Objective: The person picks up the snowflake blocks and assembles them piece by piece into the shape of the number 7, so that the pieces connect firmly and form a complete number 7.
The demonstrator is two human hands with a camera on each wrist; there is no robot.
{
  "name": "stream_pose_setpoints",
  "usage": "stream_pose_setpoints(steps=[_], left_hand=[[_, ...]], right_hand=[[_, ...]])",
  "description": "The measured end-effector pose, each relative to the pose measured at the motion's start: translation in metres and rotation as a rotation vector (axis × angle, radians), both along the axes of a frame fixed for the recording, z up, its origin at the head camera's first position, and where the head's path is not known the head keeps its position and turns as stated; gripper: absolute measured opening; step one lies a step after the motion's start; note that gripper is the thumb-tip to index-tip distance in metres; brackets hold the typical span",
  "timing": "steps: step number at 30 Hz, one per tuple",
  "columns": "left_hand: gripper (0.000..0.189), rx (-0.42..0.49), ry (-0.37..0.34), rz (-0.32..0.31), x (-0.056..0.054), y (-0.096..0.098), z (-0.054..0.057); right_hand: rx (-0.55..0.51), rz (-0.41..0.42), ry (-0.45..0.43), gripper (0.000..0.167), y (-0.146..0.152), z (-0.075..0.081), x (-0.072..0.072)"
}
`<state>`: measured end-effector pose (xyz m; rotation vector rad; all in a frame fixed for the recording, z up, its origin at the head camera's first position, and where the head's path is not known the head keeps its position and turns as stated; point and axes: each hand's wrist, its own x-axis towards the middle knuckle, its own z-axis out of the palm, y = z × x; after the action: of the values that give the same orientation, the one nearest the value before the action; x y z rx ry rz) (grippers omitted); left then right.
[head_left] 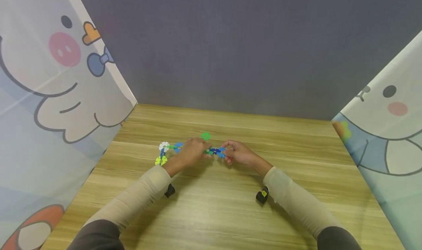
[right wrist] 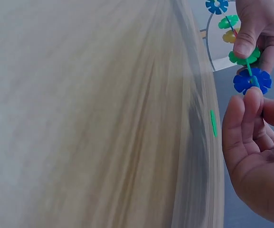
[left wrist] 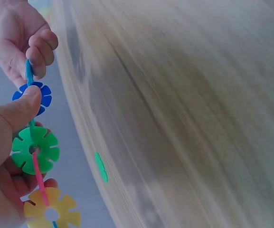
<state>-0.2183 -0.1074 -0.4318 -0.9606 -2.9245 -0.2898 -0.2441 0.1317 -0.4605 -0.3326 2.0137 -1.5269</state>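
Observation:
My left hand [head_left: 192, 151] grips a chain of slotted plastic snowflake discs joined edge to edge. In the left wrist view its thumb presses on a dark blue disc [left wrist: 45, 99], beside a green disc [left wrist: 49, 142] and a yellow disc [left wrist: 66, 207]. With thumb and fingertips, my right hand [head_left: 242, 154] pinches the light blue disc [left wrist: 29, 71] at the chain's right end, which slots into the dark blue one. The chain's left part bends toward me through a white disc [head_left: 161, 145] to a yellow-green disc [head_left: 158, 160]. Fingers hide some middle discs.
A loose green disc [head_left: 206, 136] lies on the wooden table [head_left: 217, 213] just beyond my left hand. A grey wall [head_left: 230, 52] stands behind the table's far edge, with cartoon-printed panels at both sides.

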Motion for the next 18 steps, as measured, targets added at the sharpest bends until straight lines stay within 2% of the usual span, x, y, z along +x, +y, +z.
stream_pose_setpoints(steps=[6, 10, 18], left_hand=[[0.055, 0.009, -0.026, 0.016, 0.0, 0.0, -0.002], [0.056, 0.011, -0.03, 0.011, 0.001, -0.002, -0.002], [0.055, 0.013, 0.018, -0.006, 0.002, -0.007, -0.006]], right_hand=[[0.063, 0.055, 0.067, 0.03, 0.004, 0.0, -0.004], [0.086, 0.078, 0.08, 0.03, 0.005, 0.003, -0.008], [0.139, 0.076, 0.126, 0.03, 0.004, 0.006, -0.019]])
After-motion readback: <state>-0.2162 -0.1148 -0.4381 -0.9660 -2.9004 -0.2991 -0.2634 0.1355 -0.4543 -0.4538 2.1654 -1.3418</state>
